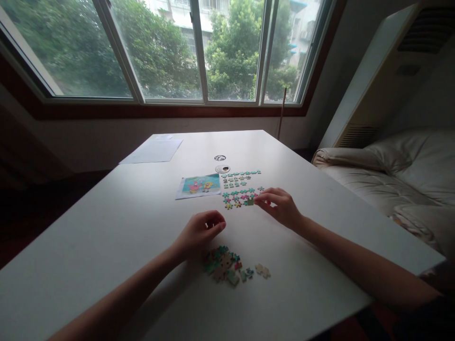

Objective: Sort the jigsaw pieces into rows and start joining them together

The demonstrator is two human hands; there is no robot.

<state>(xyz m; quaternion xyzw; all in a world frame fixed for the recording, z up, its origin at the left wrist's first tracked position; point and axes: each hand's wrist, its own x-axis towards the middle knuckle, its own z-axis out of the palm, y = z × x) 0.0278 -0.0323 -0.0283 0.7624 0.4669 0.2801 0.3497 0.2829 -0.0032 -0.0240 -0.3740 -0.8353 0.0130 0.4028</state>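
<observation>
My right hand [280, 206] pinches a green jigsaw puzzle piece [250, 201] between thumb and fingertips. It is at the right end of the nearest row of laid-out puzzle pieces [234, 184], which lie in several rows on the white table. My left hand [202, 228] is over the table, with fingers curled and the thumb close to the index fingertip; whatever it may hold is hidden. Just below it lies a heap of loose puzzle pieces [223, 263], green, pinkish and plain-backed. A pale pair of pieces [263, 270] sits to the right of the heap.
A picture sheet with cartoon figures [200, 186] lies left of the rows. Two round cut-outs [222, 168] are in the table [124, 218] behind it. White papers [152, 150] lie at the far left. A sofa [387, 166] stands to the right, beneath windows ahead.
</observation>
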